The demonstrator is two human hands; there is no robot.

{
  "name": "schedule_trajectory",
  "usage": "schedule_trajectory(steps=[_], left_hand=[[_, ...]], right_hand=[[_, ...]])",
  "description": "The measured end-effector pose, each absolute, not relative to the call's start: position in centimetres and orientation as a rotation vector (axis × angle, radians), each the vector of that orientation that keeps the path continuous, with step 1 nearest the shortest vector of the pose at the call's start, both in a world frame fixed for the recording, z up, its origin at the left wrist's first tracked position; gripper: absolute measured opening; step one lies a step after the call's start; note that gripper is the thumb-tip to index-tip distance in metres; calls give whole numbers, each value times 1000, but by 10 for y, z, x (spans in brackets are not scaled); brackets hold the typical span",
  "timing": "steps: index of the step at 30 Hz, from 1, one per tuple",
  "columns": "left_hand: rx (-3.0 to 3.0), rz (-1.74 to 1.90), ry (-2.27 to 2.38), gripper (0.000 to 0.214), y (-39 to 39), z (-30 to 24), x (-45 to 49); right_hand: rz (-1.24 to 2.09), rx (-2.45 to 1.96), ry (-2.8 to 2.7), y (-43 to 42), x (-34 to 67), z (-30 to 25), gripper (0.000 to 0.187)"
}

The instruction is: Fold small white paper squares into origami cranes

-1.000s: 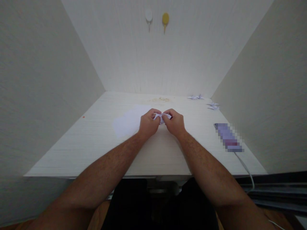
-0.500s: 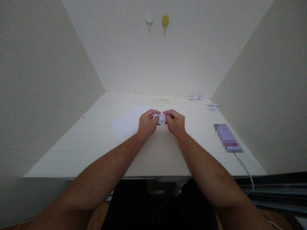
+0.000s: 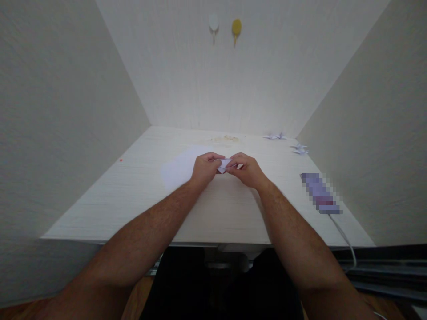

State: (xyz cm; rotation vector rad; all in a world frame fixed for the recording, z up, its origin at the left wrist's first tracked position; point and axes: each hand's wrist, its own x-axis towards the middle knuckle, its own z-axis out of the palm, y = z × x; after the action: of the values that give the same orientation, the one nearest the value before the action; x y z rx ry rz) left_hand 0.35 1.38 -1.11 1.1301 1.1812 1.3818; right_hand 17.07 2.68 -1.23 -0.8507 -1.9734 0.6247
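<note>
A small folded piece of white paper (image 3: 223, 165) is held between my two hands above the middle of the table. My left hand (image 3: 206, 168) pinches its left side, thumb in front and fingers behind. On the other side my right hand (image 3: 247, 169) has its thumb and fingertips closed on the paper's right part. A corner of the paper points down toward me between the thumbs. The fingers cover part of the folds. Left of my left hand, white sheets of paper (image 3: 176, 166) lie flat on the table.
Folded paper cranes (image 3: 275, 136) stand at the back right of the white table (image 3: 133, 195), with more paper cranes (image 3: 300, 149) by the right wall. A blurred-out phone-like device (image 3: 318, 191) with a white cable (image 3: 343, 235) lies at right. Two hooks, white (image 3: 213, 23) and yellow (image 3: 236, 27), are on the back wall.
My right hand has turned and its thumb and fingers have shifted on the paper. The paper's lower edge now shows as a downward point. The whole view has moved slightly.
</note>
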Motion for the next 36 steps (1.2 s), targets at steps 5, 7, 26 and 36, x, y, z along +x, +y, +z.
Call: schedule_trajectory(steps=[5, 7, 26, 36], left_hand=[[1093, 1362, 1138, 19, 14, -12, 4], [1097, 1365, 1135, 21, 14, -12, 3], [1193, 1366, 1097, 32, 10, -9, 1], [1138, 1373, 1070, 22, 10, -9, 2]], right_hand=[[676, -1038, -1871, 28, 171, -12, 9], [777, -1106, -1828, 27, 170, -11, 12], [899, -1161, -1518, 26, 167, -5, 16], [946, -1063, -1530, 25, 165, -6, 23]])
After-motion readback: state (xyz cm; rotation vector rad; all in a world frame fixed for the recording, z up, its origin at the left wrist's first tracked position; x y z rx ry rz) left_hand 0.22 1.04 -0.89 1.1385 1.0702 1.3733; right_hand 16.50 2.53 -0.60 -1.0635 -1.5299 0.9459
